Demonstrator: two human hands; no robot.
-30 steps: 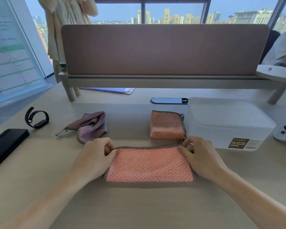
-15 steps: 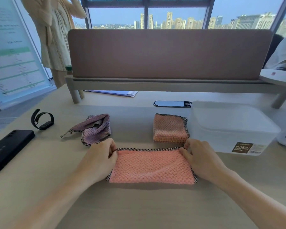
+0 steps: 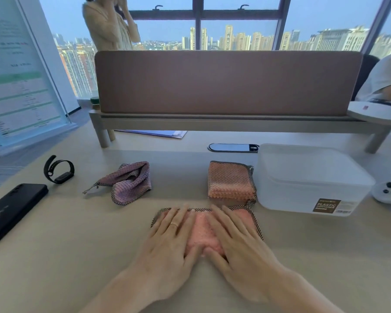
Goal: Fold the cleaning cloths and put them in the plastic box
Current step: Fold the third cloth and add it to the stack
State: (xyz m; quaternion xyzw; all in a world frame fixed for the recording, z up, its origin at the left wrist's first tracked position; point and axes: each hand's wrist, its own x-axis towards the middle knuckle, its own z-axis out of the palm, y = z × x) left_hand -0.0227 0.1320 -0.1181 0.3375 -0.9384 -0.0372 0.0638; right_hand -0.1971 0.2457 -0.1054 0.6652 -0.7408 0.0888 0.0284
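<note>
Item: pink waffle-weave cloth [image 3: 201, 229] w/ checked trim, on pale wood bench [image 3: 77, 256] nr lidded translucent plastic box [image 3: 303, 181], under left hand [image 3: 167, 245] & right hand [image 3: 239, 245], grips spread flat; risk: fold skews/springs open if pressure lifts unevenly.

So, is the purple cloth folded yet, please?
No, unfolded: the purple cloth lies bunched and twisted, with a loose corner trailing out.

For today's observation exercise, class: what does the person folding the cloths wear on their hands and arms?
No gloves on either hand. The left hand carries a thin gold-coloured ring on its ring finger; the right hand shows no ring. The left forearm and right forearm are bare as far as the frame shows: no sleeve, watch or bracelet.
</note>
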